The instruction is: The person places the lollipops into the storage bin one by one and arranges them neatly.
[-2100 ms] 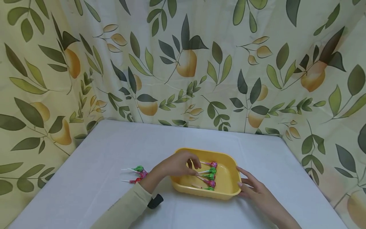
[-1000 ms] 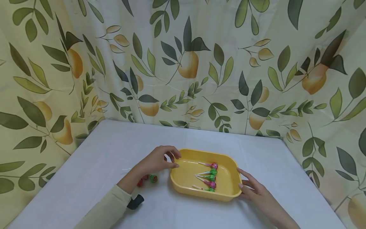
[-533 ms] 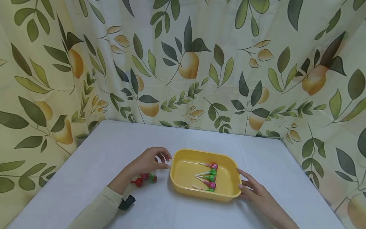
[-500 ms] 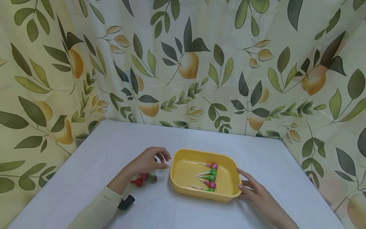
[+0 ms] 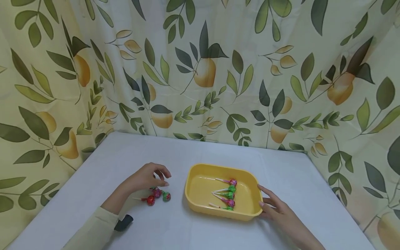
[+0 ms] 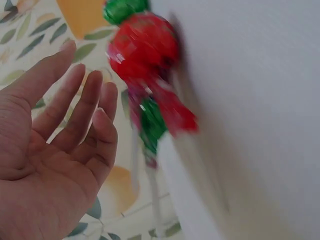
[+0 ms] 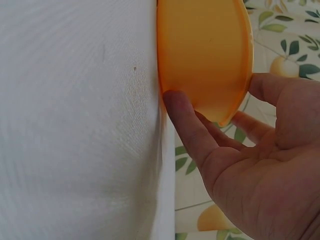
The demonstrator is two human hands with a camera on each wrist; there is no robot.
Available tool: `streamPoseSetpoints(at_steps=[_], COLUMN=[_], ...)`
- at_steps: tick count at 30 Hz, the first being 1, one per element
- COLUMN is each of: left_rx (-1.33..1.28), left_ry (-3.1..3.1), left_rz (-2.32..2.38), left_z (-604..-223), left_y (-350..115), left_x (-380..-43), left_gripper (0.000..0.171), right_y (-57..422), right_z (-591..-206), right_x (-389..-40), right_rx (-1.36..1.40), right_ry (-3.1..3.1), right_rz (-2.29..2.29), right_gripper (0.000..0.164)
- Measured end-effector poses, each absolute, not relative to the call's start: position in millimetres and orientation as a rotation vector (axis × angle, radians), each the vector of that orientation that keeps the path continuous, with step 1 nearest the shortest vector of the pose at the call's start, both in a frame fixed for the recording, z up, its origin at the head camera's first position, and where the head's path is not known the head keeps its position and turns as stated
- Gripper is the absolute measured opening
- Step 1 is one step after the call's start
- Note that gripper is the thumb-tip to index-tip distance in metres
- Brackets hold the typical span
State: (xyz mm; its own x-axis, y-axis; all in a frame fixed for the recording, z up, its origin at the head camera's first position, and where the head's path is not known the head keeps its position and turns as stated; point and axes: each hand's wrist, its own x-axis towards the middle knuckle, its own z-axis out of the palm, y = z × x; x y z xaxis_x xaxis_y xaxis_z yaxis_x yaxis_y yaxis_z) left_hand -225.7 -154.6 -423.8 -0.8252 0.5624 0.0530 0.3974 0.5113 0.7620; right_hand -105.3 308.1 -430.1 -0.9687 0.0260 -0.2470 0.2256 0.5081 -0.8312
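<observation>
My left hand point(image 5: 147, 177) hovers over a small group of lollipops on the white table, its fingers loosely bent and holding nothing. A red lollipop point(image 5: 150, 200), a pink one point(image 5: 156, 192) and a green one point(image 5: 166, 196) show below it; another bit of green wrapper is mostly hidden by the hand. The left wrist view shows the palm point(image 6: 55, 165) beside a blurred red lollipop point(image 6: 145, 47). My right hand point(image 5: 278, 206) holds the right end of the yellow tray point(image 5: 215, 212), fingertips at its rim and wall. Several wrapped lollipops point(image 5: 230, 195) lie inside, sticks pointing left.
A white cloth point(image 5: 181, 151) covers the table. Behind it hangs a curtain point(image 5: 203, 104) printed with fruit and leaves. A black strap piece point(image 5: 123, 223) sits at my left wrist.
My left hand has left the lollipops in the tray and moved left, across the tray's rim, to the lollipops on the table. The right hand stays at the tray's end.
</observation>
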Motion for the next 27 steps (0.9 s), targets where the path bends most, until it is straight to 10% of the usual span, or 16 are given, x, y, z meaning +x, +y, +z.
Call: streamPoseSetpoints(at_steps=[27], left_rx=[0.699], left_ry=[2.556], left_rz=[1.125], left_z=[-428.2], left_y=[-194.2], left_x=[-229.9], left_gripper=[0.022], right_y=[308.0], right_z=[-428.7], right_x=[-105.6], right_rx=[0.220], right_ry=[2.523], right_rz=[-1.448], right_gripper=[0.071])
